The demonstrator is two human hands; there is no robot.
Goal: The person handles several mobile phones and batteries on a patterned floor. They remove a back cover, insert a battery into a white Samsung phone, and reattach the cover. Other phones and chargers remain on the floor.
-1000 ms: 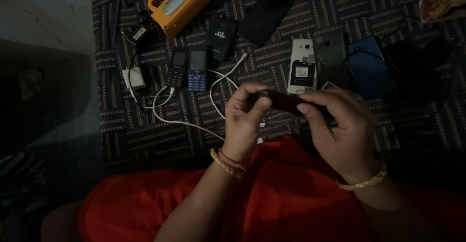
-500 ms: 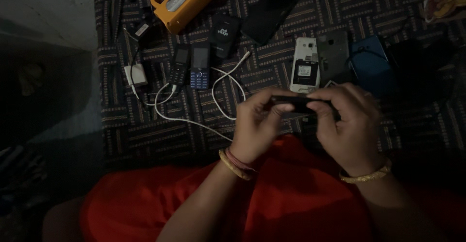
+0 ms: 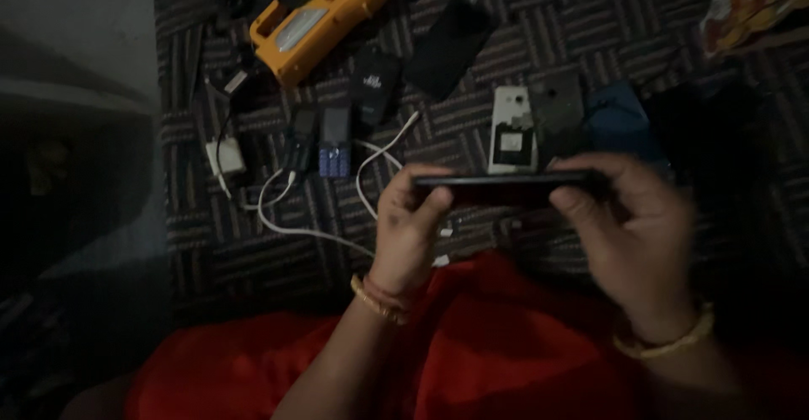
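Both my hands hold a thin dark phone (image 3: 506, 182) edge-on and level above the patterned mat (image 3: 640, 41). My left hand (image 3: 406, 228) pinches its left end with thumb and fingers; a bangle circles that wrist. My right hand (image 3: 624, 235) grips the right end, fingers curled over the top edge, with a pale bracelet on the wrist. Red cloth (image 3: 472, 361) covers my lap below the hands.
On the mat lie a yellow box-shaped device (image 3: 316, 17), two small keypad phones (image 3: 322, 140), a white charger with cable (image 3: 226, 157), a black phone (image 3: 448, 48), an opened white phone back (image 3: 511, 130), a dark cover (image 3: 558, 108) and a blue case (image 3: 619, 121).
The phone has turned from a bunched grip to flat and edge-on, stretched between my hands. My hands have spread apart and lifted slightly.
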